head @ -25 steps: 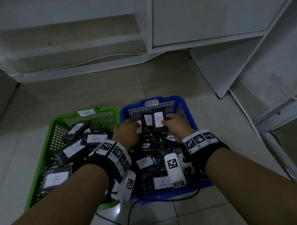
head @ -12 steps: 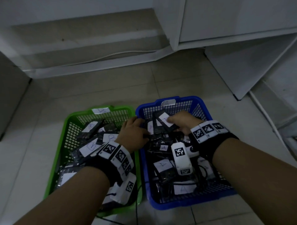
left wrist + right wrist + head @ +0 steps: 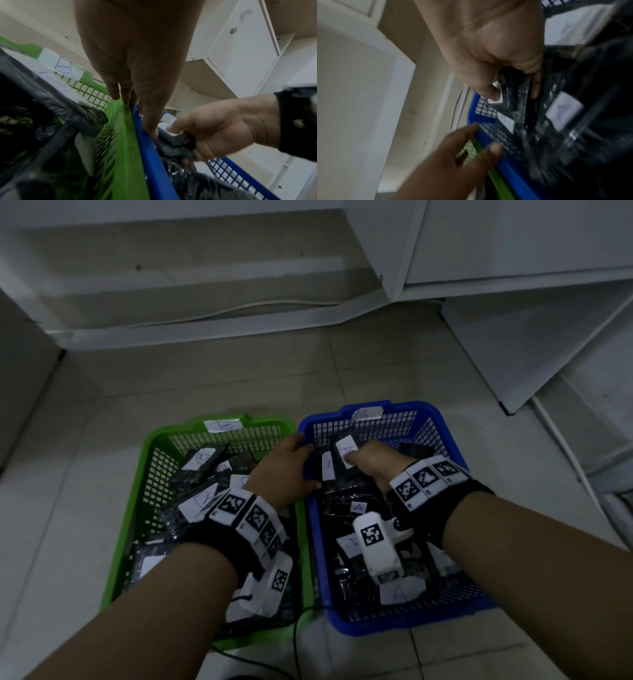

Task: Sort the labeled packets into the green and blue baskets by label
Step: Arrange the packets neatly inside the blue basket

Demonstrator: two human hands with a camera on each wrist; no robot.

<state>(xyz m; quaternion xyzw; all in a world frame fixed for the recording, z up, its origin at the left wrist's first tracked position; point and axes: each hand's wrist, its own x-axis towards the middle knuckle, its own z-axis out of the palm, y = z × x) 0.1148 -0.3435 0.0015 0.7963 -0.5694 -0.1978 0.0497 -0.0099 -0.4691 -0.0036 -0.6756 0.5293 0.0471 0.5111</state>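
Note:
A green basket [image 3: 164, 436] tagged B [image 3: 222, 425] stands left of a blue basket [image 3: 424, 409] tagged A [image 3: 366, 413]; both hold several dark packets with white labels. My right hand [image 3: 363, 460] grips a dark packet [image 3: 344, 446] labeled A, tilted up at the far end of the blue basket. In the right wrist view the thumb [image 3: 489, 92] presses on its label and the fingers curl under the packet [image 3: 513, 102]. My left hand [image 3: 294, 460] rests with straight fingers [image 3: 126, 94] on the rims where the baskets meet, holding nothing. Another labeled packet [image 3: 328, 465] lies between the hands.
The baskets sit on a tiled floor [image 3: 239, 378]. White cabinets [image 3: 513, 241] and a wall base with a thin cable [image 3: 239, 308] run behind them. A white panel [image 3: 513, 354] leans at the right. A black cord [image 3: 298, 642] trails in front of the baskets.
My left hand has let go of the packets and drawn back to the rim between the baskets. My right hand keeps hold of the A packet. The view has shifted left.

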